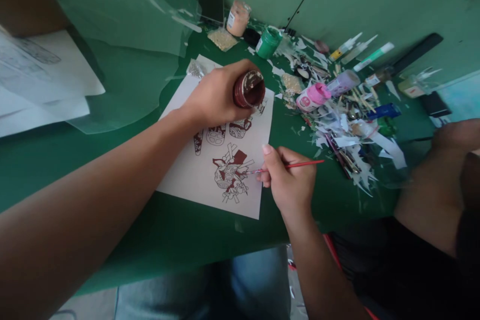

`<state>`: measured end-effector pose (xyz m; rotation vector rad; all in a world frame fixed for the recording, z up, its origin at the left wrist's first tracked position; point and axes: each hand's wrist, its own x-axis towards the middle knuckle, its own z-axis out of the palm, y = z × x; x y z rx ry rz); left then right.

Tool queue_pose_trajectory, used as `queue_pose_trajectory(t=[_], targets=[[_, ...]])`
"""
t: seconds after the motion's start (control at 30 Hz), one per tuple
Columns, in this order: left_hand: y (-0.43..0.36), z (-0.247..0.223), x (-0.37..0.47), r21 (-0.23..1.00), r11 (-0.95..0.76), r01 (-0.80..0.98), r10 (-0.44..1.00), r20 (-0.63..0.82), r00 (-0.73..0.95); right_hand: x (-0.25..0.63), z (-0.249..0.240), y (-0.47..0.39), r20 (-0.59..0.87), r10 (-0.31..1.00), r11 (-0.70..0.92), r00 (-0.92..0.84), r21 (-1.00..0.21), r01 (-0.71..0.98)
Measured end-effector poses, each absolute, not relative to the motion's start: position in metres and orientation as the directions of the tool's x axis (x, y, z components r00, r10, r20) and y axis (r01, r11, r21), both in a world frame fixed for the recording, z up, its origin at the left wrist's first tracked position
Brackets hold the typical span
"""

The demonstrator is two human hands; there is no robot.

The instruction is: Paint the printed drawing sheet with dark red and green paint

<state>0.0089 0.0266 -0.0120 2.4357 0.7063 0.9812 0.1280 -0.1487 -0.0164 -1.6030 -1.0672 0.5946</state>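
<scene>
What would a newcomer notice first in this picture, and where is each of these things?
The eye would probably fall first on the open dark red jar, held in the left hand above the upper part of the white sheet. Next comes the thin red brush in the right hand, its tip at the partly coloured drawing. Farther right, a bright pink bottle stands out beside the paper scraps.
</scene>
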Motion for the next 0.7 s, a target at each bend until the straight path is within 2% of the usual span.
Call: queue_pose_trajectory(t=[0.3,0.7], targets=[[0.0351,-0.0149,0.0103,0.575,-0.783,0.236,0.584,0.551,0.597,0.1297,-0.0177,-0.1487,0.141,0.877,-0.026,0.459,-0.94,0.339],[0.035,-0.0156,0.0093,0.586,-0.774,0.242,0.591,0.529,0.609,0.1306,-0.0182,-0.1483,0.149,0.879,-0.004,0.453,-0.947,0.321]])
